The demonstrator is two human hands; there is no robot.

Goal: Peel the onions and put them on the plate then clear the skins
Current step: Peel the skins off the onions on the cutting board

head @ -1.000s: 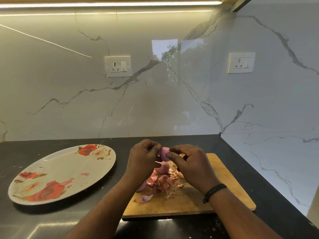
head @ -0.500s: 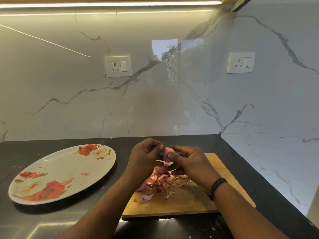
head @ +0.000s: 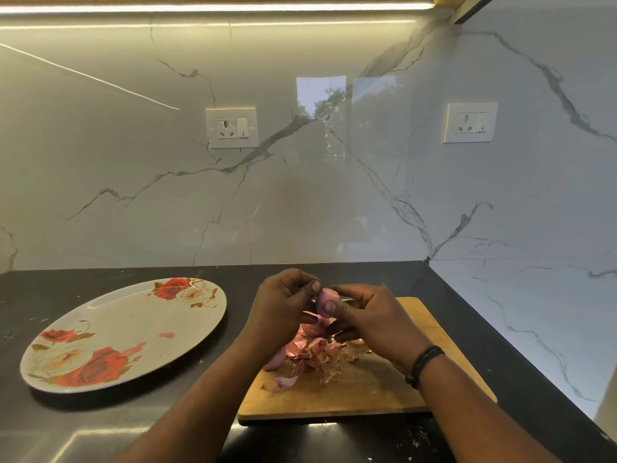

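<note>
- Onion (head: 326,301): small, pink, held in the air above the far left part of the cutting board (head: 377,392), between both hands.
- Right hand (head: 370,324): fingers curled round the onion, thumb pressed on its near face.
- Left hand (head: 283,312): thumb and fingertips pinching at the onion's top left edge, apparently on a strip of skin; the strip itself is too small to make out.
- Change over the last second: the onion has turned in the right hand's grip and more pale flesh now faces the camera. Judgement: peeling of this onion is nearly finished.
- Skins (head: 317,354): loose pink-brown heap on the board under the hands, with at least one more onion partly hidden beside it.
- Plate (head: 110,329): floral, on the dark surface (head: 100,426) left of the board, no onion on it yet. Judgement: task is early; plating and clearing remain.
</note>
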